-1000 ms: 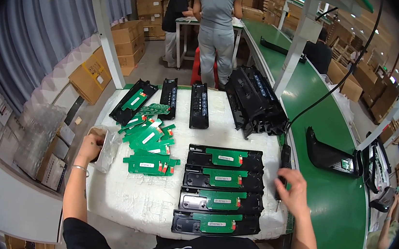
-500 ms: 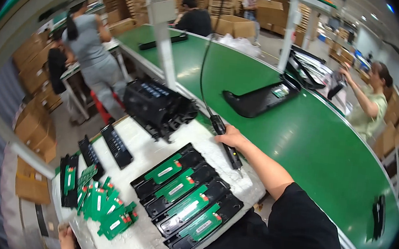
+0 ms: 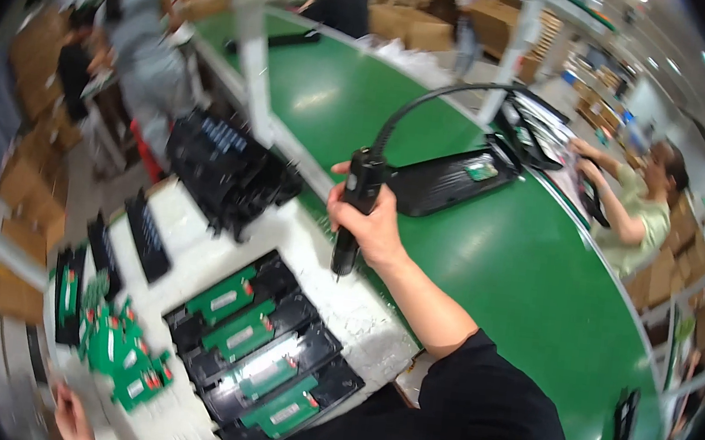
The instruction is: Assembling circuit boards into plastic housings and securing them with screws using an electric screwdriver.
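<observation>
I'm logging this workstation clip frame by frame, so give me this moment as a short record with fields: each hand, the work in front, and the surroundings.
right hand: right hand gripped around a black electric screwdriver, tip down, lifted above the white table
left hand: left hand at the table's near left edge, beside a pile of green circuit boards; holds nothing visible
work: four black trays side by side, each with a green board
beyond: green conveyor carrying a black housing; a person in a light green top across it
</observation>
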### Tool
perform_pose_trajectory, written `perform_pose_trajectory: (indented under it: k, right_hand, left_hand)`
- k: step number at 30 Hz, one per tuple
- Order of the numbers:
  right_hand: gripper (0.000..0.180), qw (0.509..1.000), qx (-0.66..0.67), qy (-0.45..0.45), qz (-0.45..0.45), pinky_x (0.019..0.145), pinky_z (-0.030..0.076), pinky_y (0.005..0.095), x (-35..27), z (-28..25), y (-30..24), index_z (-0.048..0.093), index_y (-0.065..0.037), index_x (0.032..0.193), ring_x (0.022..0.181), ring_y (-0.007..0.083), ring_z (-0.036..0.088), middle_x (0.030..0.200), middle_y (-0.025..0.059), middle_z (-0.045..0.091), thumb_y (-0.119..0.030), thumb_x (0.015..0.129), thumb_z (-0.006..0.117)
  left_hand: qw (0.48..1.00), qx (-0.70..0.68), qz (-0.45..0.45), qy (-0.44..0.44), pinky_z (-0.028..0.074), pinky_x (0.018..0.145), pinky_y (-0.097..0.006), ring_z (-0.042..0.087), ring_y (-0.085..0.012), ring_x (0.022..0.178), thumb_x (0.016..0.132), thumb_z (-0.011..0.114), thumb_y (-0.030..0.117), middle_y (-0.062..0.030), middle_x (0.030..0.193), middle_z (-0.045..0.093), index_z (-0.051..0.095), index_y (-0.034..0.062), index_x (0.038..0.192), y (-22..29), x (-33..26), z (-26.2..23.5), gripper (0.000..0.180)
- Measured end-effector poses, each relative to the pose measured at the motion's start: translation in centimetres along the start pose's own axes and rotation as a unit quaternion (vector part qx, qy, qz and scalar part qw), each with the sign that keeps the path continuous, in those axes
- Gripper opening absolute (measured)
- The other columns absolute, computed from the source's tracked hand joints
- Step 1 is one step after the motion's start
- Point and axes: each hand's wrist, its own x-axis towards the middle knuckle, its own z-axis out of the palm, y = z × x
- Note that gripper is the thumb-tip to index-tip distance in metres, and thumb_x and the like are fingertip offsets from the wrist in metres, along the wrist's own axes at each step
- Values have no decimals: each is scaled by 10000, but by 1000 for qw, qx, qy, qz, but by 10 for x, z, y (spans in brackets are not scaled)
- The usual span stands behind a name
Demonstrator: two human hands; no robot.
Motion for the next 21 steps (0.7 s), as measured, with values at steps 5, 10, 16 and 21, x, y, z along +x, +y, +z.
perform_pose_trajectory:
  k: [5, 10, 16, 21]
  right_hand:
    - [436, 999, -7, -38, -22, 586, 418, 198, -16, 8, 11, 461, -1, 1133, 650, 60, 513, 786, 20, 561, 52, 717, 582]
    - [414, 993, -26, -88, 69, 592, 435, 223, -19, 13, 12, 442, 29, 1123, 650, 88, 538, 730, 44, 562, 37, 731, 571]
    - [346, 999, -24, -38, 5, 513, 401, 220, -31, 12, 11, 443, 50, 1024, 533, 94, 480, 642, 44, 513, 57, 686, 519]
    - [311, 982, 141, -108, -57, 500, 394, 283, -32, 45, -31, 394, -30, 1017, 480, 128, 441, 574, 24, 436, -46, 752, 557]
  left_hand:
    - [997, -37, -43, 56, 497, 782, -232, 551, -177, 908, 899, 410, -2, -143, 1016, 548, 441, -78, 1150, -149, -17, 177, 264]
    - [982, 108, -136, 77, 450, 583, -168, 485, -90, 662, 880, 519, 95, -31, 807, 535, 549, 0, 990, -240, -3, 245, 148]
    - [950, 123, -287, -11, 445, 612, -181, 523, -84, 682, 867, 560, 137, -25, 800, 578, 561, 16, 995, -306, 20, 264, 176]
    - [934, 149, -325, -12, 501, 660, -182, 589, -98, 734, 863, 563, 120, -50, 840, 613, 564, 20, 971, -324, 26, 262, 148]
